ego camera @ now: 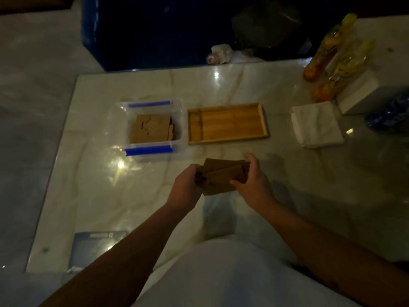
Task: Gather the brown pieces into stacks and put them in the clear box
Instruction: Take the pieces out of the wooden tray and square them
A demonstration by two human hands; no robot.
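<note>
both hands, left [188,185] and right [252,180], pinch a fanned stack [221,177] of brown pieces. the pad's [97,247] label is unreadable. more pieces [150,129] lie in the box [179,120].

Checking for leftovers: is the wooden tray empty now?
Yes, the wooden tray shows only bare wood; brown pieces are in both hands.
</note>
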